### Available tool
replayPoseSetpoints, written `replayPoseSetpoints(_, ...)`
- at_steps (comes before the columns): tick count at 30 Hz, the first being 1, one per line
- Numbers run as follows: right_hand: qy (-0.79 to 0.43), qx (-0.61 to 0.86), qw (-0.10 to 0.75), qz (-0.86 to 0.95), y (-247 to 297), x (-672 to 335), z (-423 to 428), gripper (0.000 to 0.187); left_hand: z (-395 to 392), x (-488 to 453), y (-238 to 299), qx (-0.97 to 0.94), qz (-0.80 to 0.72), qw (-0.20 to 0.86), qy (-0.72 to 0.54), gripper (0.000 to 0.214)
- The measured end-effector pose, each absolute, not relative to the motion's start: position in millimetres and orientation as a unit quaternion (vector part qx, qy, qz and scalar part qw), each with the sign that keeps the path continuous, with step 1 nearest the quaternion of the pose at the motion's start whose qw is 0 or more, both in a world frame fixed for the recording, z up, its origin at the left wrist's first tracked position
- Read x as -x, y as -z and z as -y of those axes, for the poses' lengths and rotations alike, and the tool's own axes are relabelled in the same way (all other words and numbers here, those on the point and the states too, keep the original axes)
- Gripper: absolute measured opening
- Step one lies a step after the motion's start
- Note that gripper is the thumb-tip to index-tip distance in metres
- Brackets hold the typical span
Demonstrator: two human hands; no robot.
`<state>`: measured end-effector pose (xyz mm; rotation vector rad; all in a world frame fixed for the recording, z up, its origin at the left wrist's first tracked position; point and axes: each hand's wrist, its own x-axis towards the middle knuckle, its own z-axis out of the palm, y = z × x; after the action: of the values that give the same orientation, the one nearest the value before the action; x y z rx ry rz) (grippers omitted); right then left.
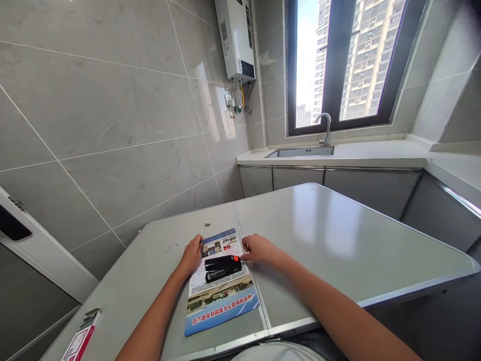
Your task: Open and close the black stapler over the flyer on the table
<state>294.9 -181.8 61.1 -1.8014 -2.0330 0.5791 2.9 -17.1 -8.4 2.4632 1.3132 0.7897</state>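
A printed paper brochure (pixel 221 296), with photos and a blue band of Chinese characters, lies on the table. On top of it rests a black stapler (pixel 222 268) with an orange-red tip pointing right. My left hand (pixel 193 254) grips the brochure's left edge, fingers curled in. At the opposite edge, my right hand (pixel 259 249) has its fingers closed on the paper, the thumb close beside the stapler's orange-red end. Whether that thumb touches the stapler I cannot tell.
A short staple strip (pixel 207 224) and several loose bits (pixel 171 247) lie on the folding table (pixel 300 225). A red-and-white box (pixel 81 342) with grey staple strips sits at the lower left. Beyond are a sink (pixel 300 152) and a tiled wall (pixel 112 115).
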Motion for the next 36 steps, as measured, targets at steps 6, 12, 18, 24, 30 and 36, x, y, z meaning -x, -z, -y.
replayPoseSetpoints(6,-0.285,0.494,0.261,0.779,-37.1,-286.9,265.8,0.065,12.0,-2.5,8.5,-0.831,-0.45,0.153,-0.289,0.02)
replayPoseSetpoints(12,-0.218,0.539,0.304,0.755,-18.7,-263.3,281.8,0.014,12.9,-1.2,5.1,-0.822,-0.454,0.177,-0.295,0.019)
replayPoseSetpoints(18,-0.149,0.492,0.308,0.8,-15.6,-255.2,279.5,0.029,16.3,-3.3,-1.8,-0.818,-0.447,0.195,-0.306,0.02)
replayPoseSetpoints(24,-0.131,0.462,0.324,0.815,-8.7,-251.5,282.9,0.033,18.8,-6.7,-2.6,-0.804,-0.449,0.213,-0.327,0.022)
replayPoseSetpoints(30,-0.075,0.449,0.336,0.824,-6.8,-252.1,286.2,0.033,21.7,-9.8,-4.4,-0.796,-0.447,0.228,-0.339,0.029)
replayPoseSetpoints(36,-0.097,0.467,0.353,0.805,-12.9,-262.7,293.0,0.034,22.8,-25.4,-3.2,-0.81,-0.439,0.212,-0.326,0.027)
